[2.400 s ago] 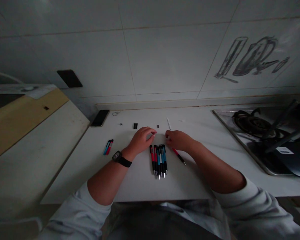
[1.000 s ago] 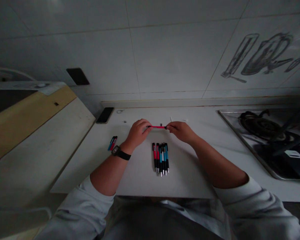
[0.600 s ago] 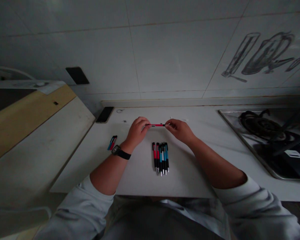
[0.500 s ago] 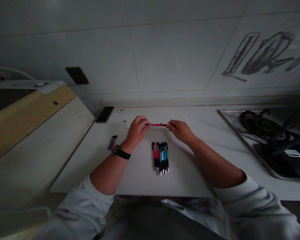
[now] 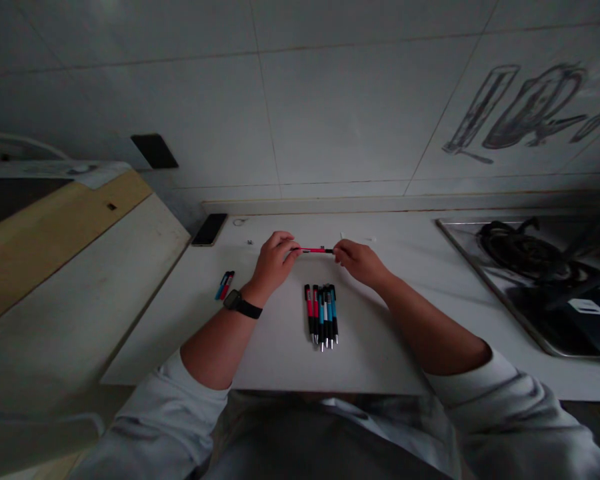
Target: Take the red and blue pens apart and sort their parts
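Note:
A red pen point(image 5: 316, 251) with a black grip lies level between my two hands, above the white counter. My left hand point(image 5: 276, 259) pinches its left end, and my right hand point(image 5: 359, 260) closes around the black right end; the fingers cover both tips. Below them, a row of several pens point(image 5: 322, 317) in red, blue and white lies side by side, silver tips toward me. To the left, near my watch, are a blue and a red pen upper part point(image 5: 225, 285) with black tops.
At the back left lies a phone point(image 5: 210, 229), with a small ring point(image 5: 240, 222) and tiny bits point(image 5: 250, 242) nearby. A gas stove point(image 5: 525, 253) occupies the right side. A wooden-edged panel point(image 5: 80, 213) slants up on the left. The tiled wall point(image 5: 340, 120) rises behind the counter.
My right hand has shifted very slightly at the black end of the pen. Otherwise the hands, the row of pens and the other things stay in place.

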